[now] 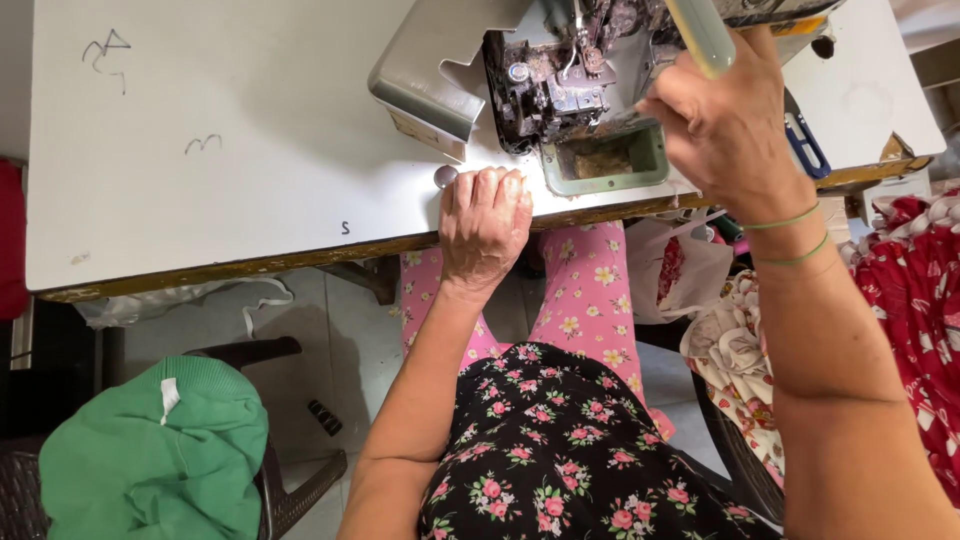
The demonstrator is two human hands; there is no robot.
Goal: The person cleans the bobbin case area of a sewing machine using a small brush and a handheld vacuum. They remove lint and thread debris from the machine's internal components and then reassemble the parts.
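Note:
My left hand [485, 225] rests on the front edge of the white table [250, 150], fingers curled in with nothing visible in them. My right hand [730, 135] is raised over the right side of the sewing machine [560, 80] and grips a pale, translucent tube-shaped tool [703, 35] that sticks up past my fingers. The machine's dark inner mechanism is exposed. Its green-rimmed open compartment [605, 160] lies just left of my right hand. A grey metal cover plate [430, 70] is swung out to the left.
A small round metal knob [445, 176] sits on the table by my left hand. A blue-handled thing [805, 145] lies at the table's right. Red floral fabric [915, 300] is piled at the right. A green garment [155, 450] lies on a dark chair [290, 490] at the lower left.

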